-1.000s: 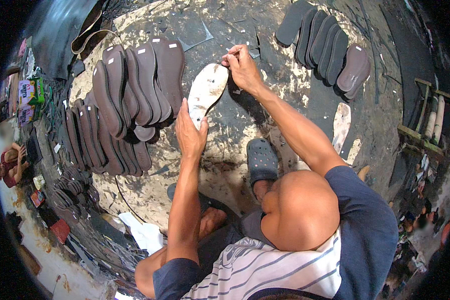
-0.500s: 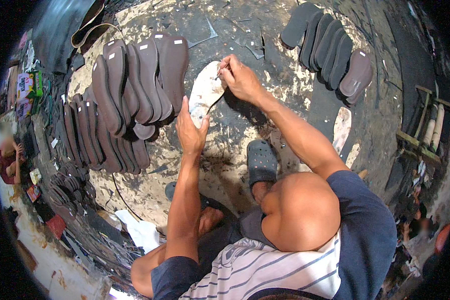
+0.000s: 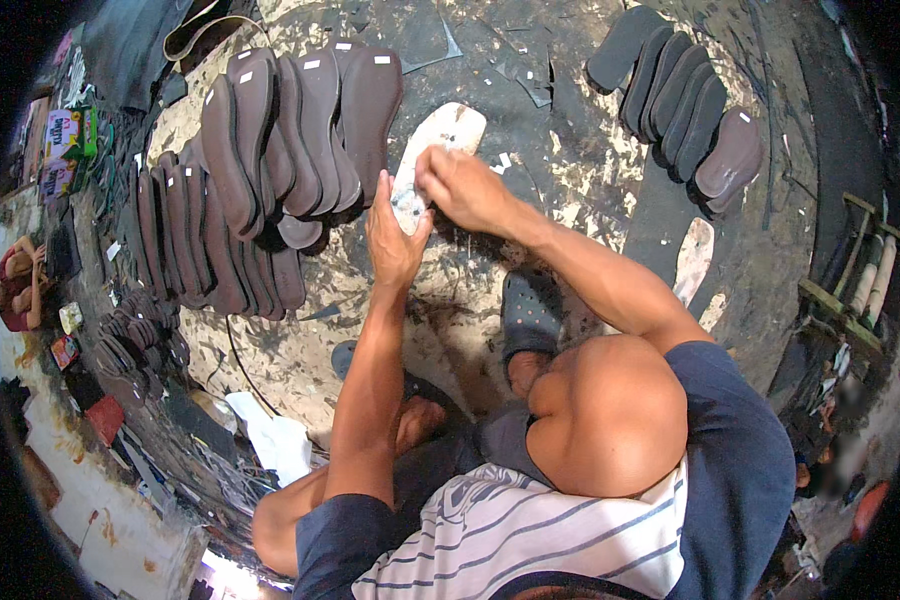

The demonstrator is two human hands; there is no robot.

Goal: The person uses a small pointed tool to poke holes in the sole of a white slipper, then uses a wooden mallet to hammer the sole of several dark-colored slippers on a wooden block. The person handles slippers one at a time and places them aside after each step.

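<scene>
A pale, stained, sole-shaped template (image 3: 452, 124) lies on the dark work surface, tilted up to the right. My left hand (image 3: 398, 245) grips its narrow near end, fingers along the left edge and thumb on the right. Curled fingers of my right hand (image 3: 462, 190) press at the template's right edge, around its middle. Whatever that hand holds is hidden and slightly blurred. Left of the template, brown shoe soles (image 3: 370, 110) with small white labels lie overlapped in rows.
Black soles (image 3: 660, 85) and one brown sole (image 3: 730, 160) lie at the far right. A second pale template (image 3: 694, 255) rests near my right forearm. Dark scraps (image 3: 530, 85) are strewn at the back. A wooden frame (image 3: 850, 310) stands right; another person (image 3: 20, 285) is at far left.
My right hand has slid from the template's far end down its right edge toward my left hand. The template's far end is now uncovered. The whole view has shifted slightly.
</scene>
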